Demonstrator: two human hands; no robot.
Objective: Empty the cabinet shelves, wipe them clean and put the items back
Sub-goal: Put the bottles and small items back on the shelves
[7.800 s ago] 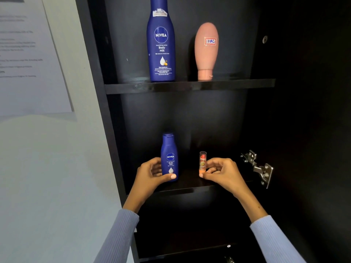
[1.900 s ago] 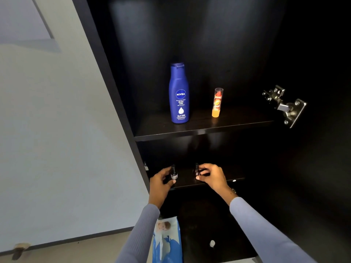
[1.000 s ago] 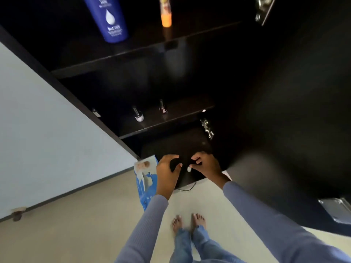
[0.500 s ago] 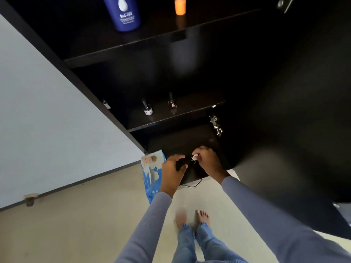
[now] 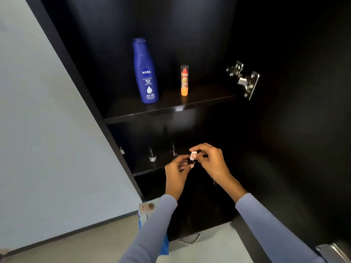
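Note:
A black cabinet stands open. On its middle shelf (image 5: 171, 109) stand a blue Nivea bottle (image 5: 146, 73) and an orange lip balm tube (image 5: 184, 80). On the lower shelf (image 5: 144, 168) stand two small dark nail polish bottles, one with a white base (image 5: 152, 155) and one farther right (image 5: 173, 151). In front of that shelf, my left hand (image 5: 176, 171) and my right hand (image 5: 210, 162) together pinch a small dark bottle with a white cap (image 5: 192, 157). Most of that bottle is hidden by my fingers.
A metal hinge (image 5: 245, 82) sticks out on the right cabinet wall. A blue wipes pack (image 5: 144, 215) lies on the floor by the cabinet's base, partly hidden behind my left sleeve. A pale wall (image 5: 47, 130) is at the left. The open door's edge (image 5: 332, 251) is at bottom right.
My view has risen from the floor to the shelves. Both hands have lifted from the cabinet's bottom up to the lower shelf, carrying the small white-capped bottle.

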